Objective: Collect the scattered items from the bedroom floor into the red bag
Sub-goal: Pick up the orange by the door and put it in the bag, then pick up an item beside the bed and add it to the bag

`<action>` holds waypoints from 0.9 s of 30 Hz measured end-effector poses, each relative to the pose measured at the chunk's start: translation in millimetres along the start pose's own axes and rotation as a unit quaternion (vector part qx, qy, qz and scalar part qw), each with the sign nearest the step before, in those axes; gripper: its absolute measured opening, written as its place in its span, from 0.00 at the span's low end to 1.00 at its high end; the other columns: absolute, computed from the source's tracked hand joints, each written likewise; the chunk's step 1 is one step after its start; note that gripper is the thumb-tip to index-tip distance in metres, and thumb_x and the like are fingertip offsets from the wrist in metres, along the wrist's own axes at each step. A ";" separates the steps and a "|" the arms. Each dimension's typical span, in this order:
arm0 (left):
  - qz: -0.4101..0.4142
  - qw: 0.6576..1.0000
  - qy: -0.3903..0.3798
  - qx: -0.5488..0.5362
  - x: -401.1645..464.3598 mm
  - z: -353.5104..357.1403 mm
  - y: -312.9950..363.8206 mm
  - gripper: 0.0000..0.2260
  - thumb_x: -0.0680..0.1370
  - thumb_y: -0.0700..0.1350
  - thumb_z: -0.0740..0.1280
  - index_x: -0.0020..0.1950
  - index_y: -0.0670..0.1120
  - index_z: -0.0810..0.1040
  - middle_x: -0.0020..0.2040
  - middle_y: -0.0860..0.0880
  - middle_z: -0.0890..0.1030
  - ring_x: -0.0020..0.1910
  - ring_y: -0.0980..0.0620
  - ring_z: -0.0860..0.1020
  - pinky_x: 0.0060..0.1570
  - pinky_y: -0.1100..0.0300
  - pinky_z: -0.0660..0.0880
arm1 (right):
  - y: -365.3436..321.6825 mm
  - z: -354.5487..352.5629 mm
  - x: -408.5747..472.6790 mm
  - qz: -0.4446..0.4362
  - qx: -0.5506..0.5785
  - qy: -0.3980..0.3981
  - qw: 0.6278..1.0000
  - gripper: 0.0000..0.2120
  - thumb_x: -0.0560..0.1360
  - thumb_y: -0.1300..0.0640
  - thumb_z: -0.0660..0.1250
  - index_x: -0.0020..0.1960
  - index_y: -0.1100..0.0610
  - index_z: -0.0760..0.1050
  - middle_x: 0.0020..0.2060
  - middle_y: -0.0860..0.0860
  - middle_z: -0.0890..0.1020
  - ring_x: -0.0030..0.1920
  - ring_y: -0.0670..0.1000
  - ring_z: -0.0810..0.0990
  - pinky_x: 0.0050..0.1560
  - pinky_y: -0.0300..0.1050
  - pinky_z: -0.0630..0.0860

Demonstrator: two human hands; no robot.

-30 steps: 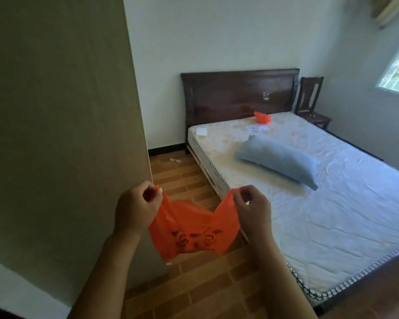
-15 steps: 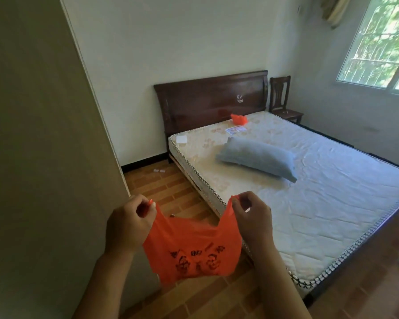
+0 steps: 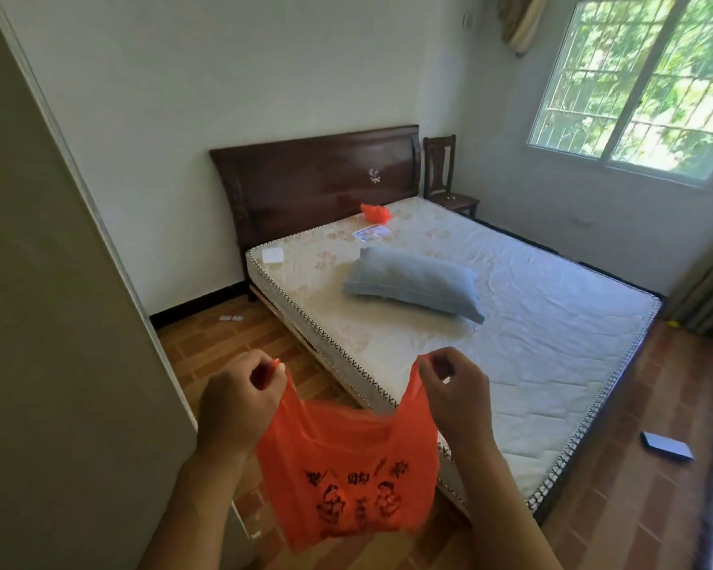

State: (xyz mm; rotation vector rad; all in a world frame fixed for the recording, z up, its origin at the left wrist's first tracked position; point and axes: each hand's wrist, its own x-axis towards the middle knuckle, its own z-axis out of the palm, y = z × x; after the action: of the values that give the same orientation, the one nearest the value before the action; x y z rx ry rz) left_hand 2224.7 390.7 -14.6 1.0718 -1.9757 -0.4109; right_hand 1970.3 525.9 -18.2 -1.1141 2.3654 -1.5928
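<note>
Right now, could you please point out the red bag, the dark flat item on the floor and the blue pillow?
red bag (image 3: 346, 466), head view, printed front panel.
dark flat item (image 3: 667, 446), head view, its top face.
blue pillow (image 3: 412, 279), head view, its middle.

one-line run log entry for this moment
phase: bag held open | left hand: pinches red bag handle | right hand: pinches other handle | floor items: not collected

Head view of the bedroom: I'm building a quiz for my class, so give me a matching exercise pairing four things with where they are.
Things:
1. red bag
2. blue pillow
3. dark flat card
4. wooden chair

Places:
A. floor right of the bed
B. corner beside the headboard
C. held by both hands
D. on the mattress

Pairs: 1-C, 2-D, 3-A, 4-B
</note>
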 end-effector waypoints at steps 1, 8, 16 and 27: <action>0.003 1.000 0.000 -0.010 11.0 1.8 -6.3 0.09 0.79 0.44 0.72 0.40 0.52 0.77 0.35 0.57 0.79 0.36 0.59 0.78 0.33 0.58 0.78 | -4.7 5.1 8.6 -0.005 -0.005 0.006 1.000 0.04 0.77 0.57 0.74 0.43 0.51 0.82 0.35 0.42 0.82 0.40 0.39 0.81 0.39 0.33 0.72; 0.005 0.998 -0.001 -0.057 69.1 13.6 -47.1 0.08 0.80 0.47 0.70 0.42 0.51 0.79 0.36 0.56 0.80 0.36 0.57 0.79 0.35 0.52 0.80 | -37.9 33.5 49.7 -0.033 -0.054 0.037 0.997 0.03 0.76 0.57 0.74 0.43 0.52 0.83 0.35 0.43 0.83 0.38 0.40 0.81 0.39 0.25 0.71; -0.024 0.992 -0.022 -0.119 95.3 49.0 -79.5 0.08 0.80 0.48 0.70 0.41 0.52 0.78 0.35 0.55 0.79 0.36 0.57 0.79 0.36 0.56 0.76 | -40.5 53.2 77.3 -0.047 -0.092 0.056 0.993 0.05 0.76 0.56 0.75 0.42 0.52 0.82 0.34 0.43 0.82 0.40 0.41 0.81 0.39 0.33 0.72; -0.064 0.992 -0.024 -0.109 143.9 90.6 -120.3 0.09 0.81 0.50 0.68 0.41 0.52 0.79 0.34 0.56 0.80 0.34 0.56 0.80 0.34 0.51 0.81 | -7.5 104.2 148.5 -0.038 -0.083 0.013 0.996 0.07 0.75 0.59 0.75 0.40 0.51 0.82 0.33 0.43 0.83 0.39 0.43 0.81 0.38 0.31 0.73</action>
State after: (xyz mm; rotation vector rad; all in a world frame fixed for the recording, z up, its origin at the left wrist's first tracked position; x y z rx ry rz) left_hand 2175.4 195.7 -68.8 1.0593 -1.8593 -0.7105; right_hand 1911.2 354.3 -12.5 -1.2336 2.5402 -1.4637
